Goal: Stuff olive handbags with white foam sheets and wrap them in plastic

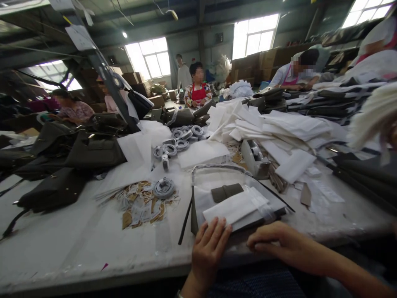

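Note:
A dark grey-green handbag (pixel 194 215) lies in front of me at the table's edge, mostly covered by white wrapping sheet. Its wrapped handle (pixel 220 167) arches away at the back, and the small dark flap (pixel 227 192) shows through. On top rests a folded white paper packet (pixel 237 207). My left hand (pixel 210 245) lies with fingers stretched on the packet's near edge. Close to the bag's front right edge, my right hand (pixel 274 240) has its fingers curled in; whether something is between them is hidden.
Left of the bag are brown tags (pixel 144 207) with strings and a coiled wrapped strap (pixel 163 188). Behind stand a tape dispenser (pixel 254 159), more coils (pixel 176 142) and white sheets (pixel 279 128). Dark bags (pixel 93 151) pile up on both sides. Several people work farther back.

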Demonstrator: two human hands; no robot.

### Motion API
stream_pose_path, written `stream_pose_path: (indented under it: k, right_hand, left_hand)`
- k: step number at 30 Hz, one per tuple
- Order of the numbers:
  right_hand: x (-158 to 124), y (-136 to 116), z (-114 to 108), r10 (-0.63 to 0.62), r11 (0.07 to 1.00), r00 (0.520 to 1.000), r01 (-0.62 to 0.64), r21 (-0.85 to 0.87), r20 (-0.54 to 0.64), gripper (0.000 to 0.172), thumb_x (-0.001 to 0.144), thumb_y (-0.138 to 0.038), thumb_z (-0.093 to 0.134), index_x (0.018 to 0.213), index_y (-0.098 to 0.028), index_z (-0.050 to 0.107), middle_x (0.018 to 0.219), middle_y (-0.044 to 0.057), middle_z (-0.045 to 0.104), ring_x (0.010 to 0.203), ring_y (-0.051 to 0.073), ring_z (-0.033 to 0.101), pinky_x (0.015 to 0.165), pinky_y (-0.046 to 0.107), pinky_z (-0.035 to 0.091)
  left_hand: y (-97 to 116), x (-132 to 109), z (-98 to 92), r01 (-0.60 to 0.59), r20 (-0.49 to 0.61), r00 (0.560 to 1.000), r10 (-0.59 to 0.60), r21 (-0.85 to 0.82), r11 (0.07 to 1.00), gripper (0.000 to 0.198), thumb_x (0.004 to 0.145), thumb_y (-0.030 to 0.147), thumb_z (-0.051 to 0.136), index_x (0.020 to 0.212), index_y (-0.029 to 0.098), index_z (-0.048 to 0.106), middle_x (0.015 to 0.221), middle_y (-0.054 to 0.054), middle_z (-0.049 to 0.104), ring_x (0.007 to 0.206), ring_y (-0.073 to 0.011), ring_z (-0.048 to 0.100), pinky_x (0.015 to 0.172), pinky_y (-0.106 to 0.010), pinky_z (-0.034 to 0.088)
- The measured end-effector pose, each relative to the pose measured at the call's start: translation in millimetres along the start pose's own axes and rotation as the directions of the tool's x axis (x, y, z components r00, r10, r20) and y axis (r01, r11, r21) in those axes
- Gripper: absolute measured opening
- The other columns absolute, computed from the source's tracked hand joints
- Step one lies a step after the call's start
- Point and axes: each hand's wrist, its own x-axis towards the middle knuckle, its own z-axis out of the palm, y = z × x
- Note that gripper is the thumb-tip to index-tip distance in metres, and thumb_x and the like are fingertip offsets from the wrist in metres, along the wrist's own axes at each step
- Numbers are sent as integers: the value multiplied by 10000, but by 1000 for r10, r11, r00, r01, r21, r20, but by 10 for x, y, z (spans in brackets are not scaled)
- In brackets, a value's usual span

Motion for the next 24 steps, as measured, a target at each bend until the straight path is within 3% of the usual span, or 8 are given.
stream_pose_path:
  k: [2, 5, 9, 12, 17, 19, 21, 24]
  right_hand:
    - [181, -163, -104, -72, 997, 995, 72, 3, -73, 274, 940, -421, 587, 969, -222, 773, 903, 30, 770, 863, 185, 707, 828, 252, 533]
    - [786, -180, -239, -139, 985, 957, 106, -138, -253, 275, 942, -379, 575, 1081, -210, 741, 1036, 51, 763, 948, 198, 702, 875, 281, 532]
    - [1713, -84, -254, -24, 922, 958, -90, -377, -287, 243, 888, -217, 621, 1090, -142, 731, 1065, 128, 756, 979, 244, 705, 893, 334, 530]
    - [2011, -143, -150, 2, 898, 959, -126, -422, -283, 236, 792, -202, 754, 1004, -99, 752, 984, 170, 761, 971, 299, 709, 874, 366, 535]
    - [1497, -343, 202, -184, 914, 919, 29, -404, -348, 253, 921, -298, 663, 1161, -228, 704, 1197, 44, 718, 1144, 177, 644, 1014, 255, 462]
    - [1072, -330, 308, -343, 914, 838, 194, -356, -424, 231, 945, -284, 630, 1162, -238, 697, 1176, 23, 724, 1122, 148, 651, 1005, 228, 473]
    - [607, -219, 319, -402, 906, 741, 236, -352, -538, 211, 956, -259, 607, 1143, -232, 702, 1143, 29, 733, 1087, 147, 666, 991, 238, 498]
    - [-77, 103, 174, -305, 921, 600, -12, -390, -740, 217, 962, -240, 581, 1139, -242, 706, 1145, 45, 731, 1088, 177, 672, 1008, 309, 517]
  left_hand:
    - [88, -30, 6, 41, -4, 999, -41, 7, 999, 369, 1029, 137, 388, 1311, 225, 608, 1340, 4, 635, 1288, -177, 553, 1168, -355, 343]
    - [157, -21, -25, 62, -2, 998, -62, 20, 998, 378, 1028, 125, 379, 1302, 233, 616, 1330, 11, 641, 1272, -167, 566, 1154, -343, 368]
    - [184, 9, -50, 37, -6, 999, -37, 33, 999, 390, 1026, 117, 371, 1282, 251, 633, 1307, 22, 655, 1234, -150, 596, 1122, -313, 408]
    - [176, -12, -19, 31, -11, 999, -30, 56, 998, 411, 1028, 117, 341, 1307, 231, 620, 1316, 8, 651, 1217, -156, 609, 1113, -305, 420]
    - [106, -138, 84, -14, 25, 1000, 13, 42, 999, 444, 997, 69, 380, 1388, 194, 550, 1360, -27, 619, 1243, -189, 592, 1211, -344, 292]
    - [79, -173, 106, -9, 21, 1000, 9, 4, 1000, 494, 977, 46, 416, 1441, 203, 485, 1351, -36, 625, 1243, -196, 592, 1227, -355, 258]
    - [62, -177, 111, 1, 26, 1000, 0, -34, 999, 530, 974, 38, 411, 1470, 219, 443, 1352, -34, 624, 1236, -189, 596, 1232, -338, 238]
    - [50, -144, 108, 25, 41, 999, -21, -99, 995, 554, 968, 26, 392, 1472, 251, 444, 1365, -15, 614, 1236, -181, 593, 1235, -318, 215]
